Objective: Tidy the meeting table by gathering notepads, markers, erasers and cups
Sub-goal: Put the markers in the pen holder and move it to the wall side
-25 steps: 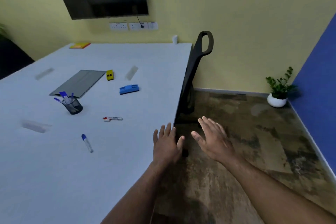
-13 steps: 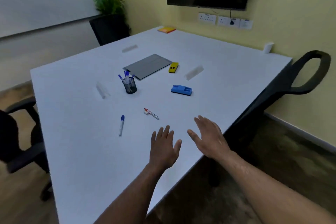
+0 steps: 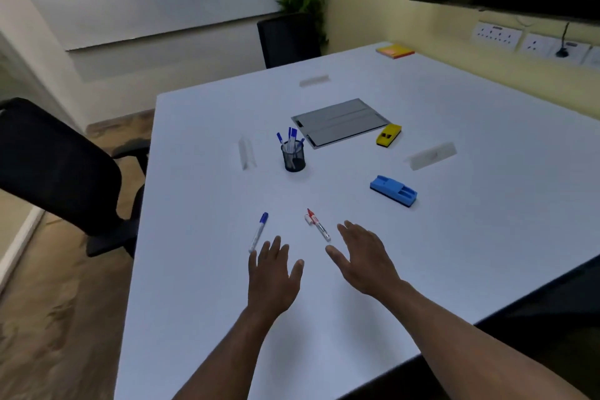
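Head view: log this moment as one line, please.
left hand open, by blue marker | right hand open, by red marker | nothing held | erasers untouched

Dim, even indoor lighting; soft shadows on counter [image 3: 454,237]. Slightly soft focus overall. Wide-angle bending at 9 and 3 o'clock edges.

On table [image 3: 201,302]: pen cup [image 3: 293,156] left of notepad [image 3: 341,122]; 2 markers [image 3: 258,232] [image 3: 318,224] nearer, erasers [image 3: 393,191] [image 3: 388,135] right.

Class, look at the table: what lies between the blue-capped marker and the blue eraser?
In the head view, the red-capped marker lies between the blue-capped marker and the blue eraser, its loose cap beside it; otherwise only bare white table.
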Available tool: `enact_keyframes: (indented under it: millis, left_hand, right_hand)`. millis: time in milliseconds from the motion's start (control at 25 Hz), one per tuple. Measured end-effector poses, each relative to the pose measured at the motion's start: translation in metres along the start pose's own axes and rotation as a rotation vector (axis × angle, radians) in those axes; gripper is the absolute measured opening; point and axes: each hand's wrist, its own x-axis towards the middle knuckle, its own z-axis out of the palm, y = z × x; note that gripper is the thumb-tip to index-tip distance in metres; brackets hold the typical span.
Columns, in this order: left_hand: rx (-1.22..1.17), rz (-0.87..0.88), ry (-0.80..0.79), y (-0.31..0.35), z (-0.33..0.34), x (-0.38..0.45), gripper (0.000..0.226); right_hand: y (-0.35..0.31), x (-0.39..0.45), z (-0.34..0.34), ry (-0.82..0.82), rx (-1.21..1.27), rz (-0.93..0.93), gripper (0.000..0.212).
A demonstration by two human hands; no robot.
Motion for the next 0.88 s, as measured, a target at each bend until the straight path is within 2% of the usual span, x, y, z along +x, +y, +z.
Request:
enact_keyframes:
  millis: [240,480,680,880]
  left_hand:
    - [0.022,-0.075,-0.052,-0.037,0.016,0.075,0.057]
    - [0.008,-0.145,-0.151,-0.068,0.033,0.126,0.06]
    - [-0.133,-0.295,-0.155,-0.09,0.044,0.155,0.043]
    - [-0.116,-0.425,-0.251,-0.096,0.066,0.171,0.05]
  right_hand:
    - [0.013,0.067,0.025,-0.064,0.027,0.035,0.07]
    - [0.034,0.099,0.06,-0.154,0.068,0.111,0.067]
    - [0.059,0.124,0.082,-0.201,0.114,0.178,0.061]
    - [0.07,0.157,0.098,-0.243,0.185,0.211,0.051]
